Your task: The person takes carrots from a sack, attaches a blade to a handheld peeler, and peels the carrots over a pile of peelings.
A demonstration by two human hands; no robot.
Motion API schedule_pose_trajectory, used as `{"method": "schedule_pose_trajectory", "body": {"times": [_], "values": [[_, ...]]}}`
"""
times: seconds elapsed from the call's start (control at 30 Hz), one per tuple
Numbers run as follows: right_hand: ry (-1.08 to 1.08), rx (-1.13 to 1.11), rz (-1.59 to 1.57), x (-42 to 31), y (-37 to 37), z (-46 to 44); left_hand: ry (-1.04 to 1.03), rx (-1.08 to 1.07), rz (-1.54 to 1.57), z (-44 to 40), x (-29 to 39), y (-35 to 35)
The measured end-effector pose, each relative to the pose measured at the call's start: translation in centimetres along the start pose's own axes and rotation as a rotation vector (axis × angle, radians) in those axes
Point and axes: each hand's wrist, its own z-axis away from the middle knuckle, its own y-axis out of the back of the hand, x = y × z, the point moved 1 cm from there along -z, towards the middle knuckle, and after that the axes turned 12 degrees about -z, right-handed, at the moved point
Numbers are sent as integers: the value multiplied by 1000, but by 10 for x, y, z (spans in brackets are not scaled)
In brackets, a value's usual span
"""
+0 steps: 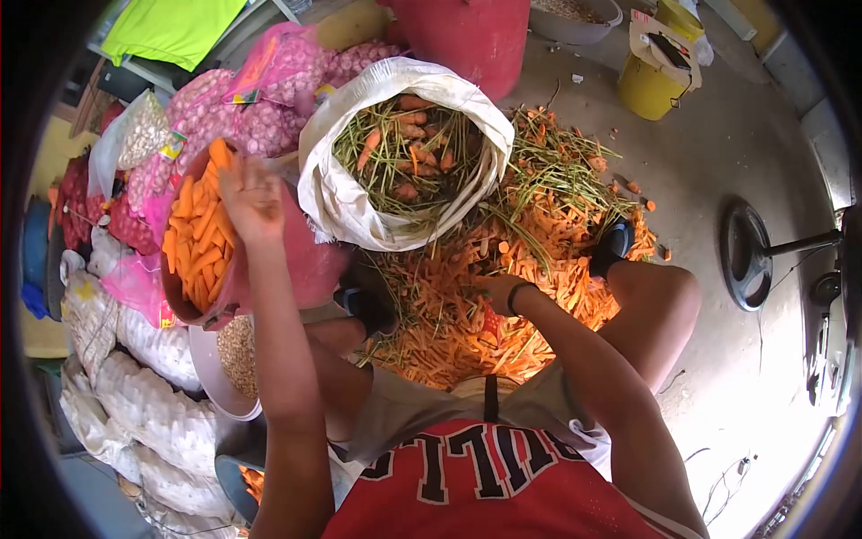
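Note:
My left hand [252, 199] is over the right rim of a reddish bucket [215, 314] heaped with peeled carrots [199, 238]. Its fingers are slightly blurred and look loosely parted, beside a peeled carrot [220, 153] at the top of the heap. Low between my knees, my right hand [499, 292] is closed above a thick pile of orange carrot peelings [521, 346]. Whatever it grips is hidden; something red [490, 328] shows just below it. Ahead stands a white sack [323, 193] with its top rolled open, holding unpeeled carrots [417, 148] and green stalks.
Pink net bags of garlic [269, 126] and white sacks [144, 386] crowd the left side. A large red tub [462, 40] stands behind the carrot sack. At the upper right is a yellow bucket [648, 85] with a dark phone-like object on top. A round black base [745, 253] stands right.

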Motion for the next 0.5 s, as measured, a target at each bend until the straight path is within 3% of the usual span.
{"method": "schedule_pose_trajectory", "body": {"times": [0.07,0.13,0.27,0.37,0.4,0.43,0.5], "values": [[65,-165,277,10,-10,-31,137,-193,-282,9,-33,-16],[44,-365,466,-4,-7,-30,346,-98,-498,25,-80,-26],[126,-330,345,-3,-20,-34,456,-253,-715,37,-167,-60],[135,-336,279,-14,-10,-22,399,-535,-1060,27,-224,-101],[130,-326,264,-20,-1,-11,324,-673,-1299,17,-241,-114],[155,-333,265,-21,4,-10,102,-783,-1443,5,-269,-115],[163,-268,209,-14,7,-16,63,-793,-1686,-7,-289,-136]]}}
